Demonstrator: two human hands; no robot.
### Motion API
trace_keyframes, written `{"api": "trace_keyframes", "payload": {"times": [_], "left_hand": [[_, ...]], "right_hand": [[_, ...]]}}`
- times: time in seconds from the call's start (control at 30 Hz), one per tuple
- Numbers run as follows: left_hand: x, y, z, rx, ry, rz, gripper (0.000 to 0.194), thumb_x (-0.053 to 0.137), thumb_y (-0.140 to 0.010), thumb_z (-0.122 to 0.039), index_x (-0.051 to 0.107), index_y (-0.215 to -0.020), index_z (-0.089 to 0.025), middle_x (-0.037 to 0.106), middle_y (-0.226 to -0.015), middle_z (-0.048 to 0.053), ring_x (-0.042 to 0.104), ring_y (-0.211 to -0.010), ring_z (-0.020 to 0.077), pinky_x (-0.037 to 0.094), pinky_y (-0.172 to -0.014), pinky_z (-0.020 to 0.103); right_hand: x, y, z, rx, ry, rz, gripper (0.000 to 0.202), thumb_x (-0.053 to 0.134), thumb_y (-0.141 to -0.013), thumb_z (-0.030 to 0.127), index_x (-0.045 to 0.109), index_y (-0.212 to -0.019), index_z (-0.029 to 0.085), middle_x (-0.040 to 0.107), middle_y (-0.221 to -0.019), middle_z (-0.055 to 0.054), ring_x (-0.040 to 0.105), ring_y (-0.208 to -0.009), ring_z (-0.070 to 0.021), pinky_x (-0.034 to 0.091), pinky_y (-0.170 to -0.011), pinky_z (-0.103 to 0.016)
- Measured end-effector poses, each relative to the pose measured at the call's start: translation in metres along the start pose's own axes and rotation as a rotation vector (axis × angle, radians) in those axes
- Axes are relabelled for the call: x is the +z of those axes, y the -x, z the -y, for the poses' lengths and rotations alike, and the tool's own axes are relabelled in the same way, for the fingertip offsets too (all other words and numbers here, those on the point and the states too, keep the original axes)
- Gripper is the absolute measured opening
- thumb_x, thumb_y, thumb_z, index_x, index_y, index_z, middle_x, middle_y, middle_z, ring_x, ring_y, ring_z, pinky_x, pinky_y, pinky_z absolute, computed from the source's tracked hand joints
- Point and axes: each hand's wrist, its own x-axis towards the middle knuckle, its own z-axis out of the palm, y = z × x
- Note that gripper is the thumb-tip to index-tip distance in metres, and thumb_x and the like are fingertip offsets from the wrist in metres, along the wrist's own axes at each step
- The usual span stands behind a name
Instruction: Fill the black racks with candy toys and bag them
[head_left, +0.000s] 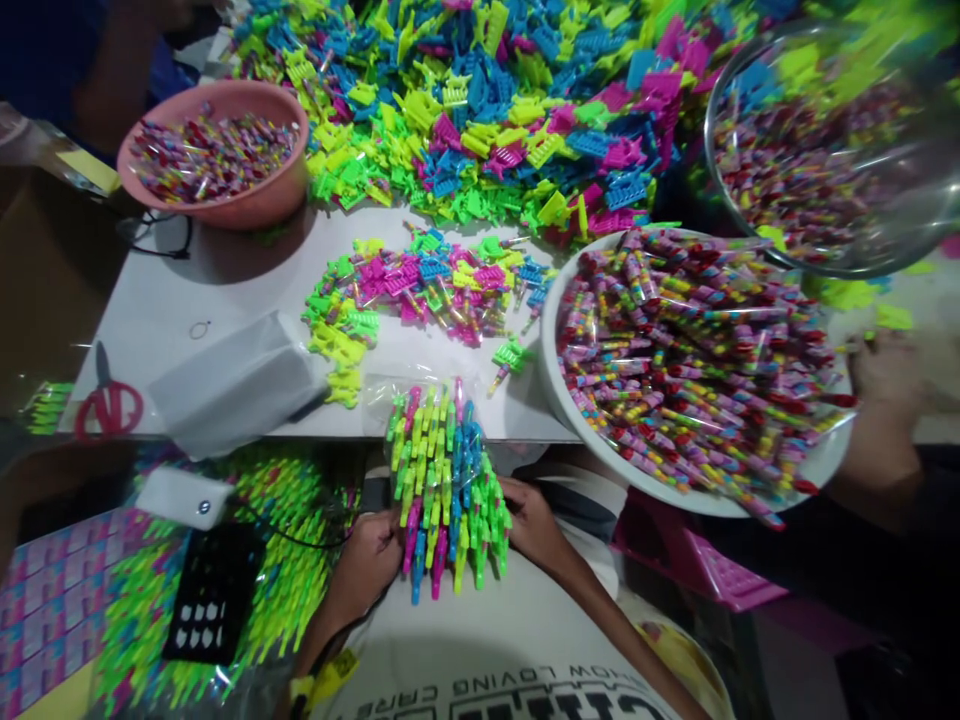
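Observation:
A clear plastic bag of neon toy pens (pixel 446 490) rests against my lap at the table's front edge. The pens are green, yellow, blue and pink and stand side by side in rows. My left hand (pixel 373 560) is closed at the bag's left side. At its right side my right hand (pixel 536 520) grips the bag, its fingertips partly hidden behind it. Just beyond, on the white table (pixel 247 275), lies a loose group of small coloured plastic pieces (pixel 431 275), some with patterned tubes attached. A single green piece (pixel 511 355) lies apart from them.
A white basin (pixel 551 340) at right is heaped with wrapped patterned tubes. A pink bowl (pixel 225 207) and a clear bowl (pixel 825 268) hold more. Red scissors (pixel 109 408) and a white packet (pixel 240 380) lie left. Another person's hand (pixel 885 370) is at right.

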Motion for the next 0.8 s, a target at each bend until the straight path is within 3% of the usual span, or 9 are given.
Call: {"api": "trace_keyframes", "payload": {"times": [0.1,0.2,0.3,0.47,0.6,0.8], "left_hand": [[-0.001,-0.001,0.0,0.039,-0.039,-0.001,0.036,0.056,-0.092,-0.03,0.068,-0.06,-0.017,0.065,-0.063,0.002,0.058,-0.063,0.0174,0.044,-0.065,0.027],[0.001,-0.004,-0.001,-0.023,-0.034,-0.041,0.039,0.053,-0.094,-0.034,0.066,-0.061,-0.017,0.062,-0.065,0.002,0.055,-0.065,0.0171,0.045,-0.067,0.027],[0.006,-0.008,0.0,-0.126,0.006,-0.124,0.042,0.051,-0.094,-0.043,0.067,-0.066,-0.016,0.062,-0.066,0.002,0.056,-0.068,0.0184,0.044,-0.066,0.027],[0.011,-0.029,0.006,-0.232,-0.003,-0.378,0.049,0.046,-0.092,-0.053,0.06,-0.063,-0.016,0.055,-0.059,0.001,0.047,-0.059,0.0161,0.037,-0.056,0.026],[0.001,-0.051,0.003,-0.116,-0.187,-0.437,0.044,0.054,-0.093,-0.047,0.063,-0.064,-0.015,0.054,-0.059,-0.001,0.047,-0.06,0.0144,0.034,-0.058,0.025],[-0.027,-0.056,-0.021,0.288,-0.533,-0.626,0.022,0.062,-0.098,-0.029,0.072,-0.083,-0.016,0.069,-0.075,0.001,0.06,-0.067,0.0129,0.042,-0.068,0.024]], "right_hand": [[0.002,-0.004,-0.001,0.062,-0.031,-0.092,0.027,0.054,-0.103,0.038,0.073,-0.098,0.02,0.077,-0.091,-0.005,0.07,-0.081,-0.0199,0.056,-0.075,-0.029],[0.002,-0.012,0.005,0.09,-0.064,-0.158,0.025,0.059,-0.101,0.038,0.072,-0.114,0.021,0.078,-0.103,-0.005,0.072,-0.088,-0.0206,0.056,-0.079,-0.029],[0.002,-0.026,0.013,-0.001,0.019,-0.188,0.023,0.058,-0.102,0.036,0.073,-0.113,0.022,0.079,-0.103,-0.004,0.072,-0.088,-0.0204,0.056,-0.078,-0.028],[0.003,-0.064,0.024,-0.15,0.176,-0.278,0.024,0.054,-0.106,0.035,0.074,-0.104,0.021,0.077,-0.098,-0.006,0.071,-0.084,-0.0199,0.054,-0.077,-0.029],[-0.005,-0.096,0.036,-0.242,0.237,-0.301,0.02,0.058,-0.106,0.034,0.073,-0.104,0.021,0.072,-0.092,-0.005,0.067,-0.08,-0.0185,0.052,-0.078,-0.029],[-0.021,-0.114,0.055,-0.461,0.386,-0.233,0.013,0.056,-0.107,0.023,0.069,-0.107,0.022,0.069,-0.097,-0.005,0.063,-0.077,-0.0169,0.05,-0.077,-0.03]]}}
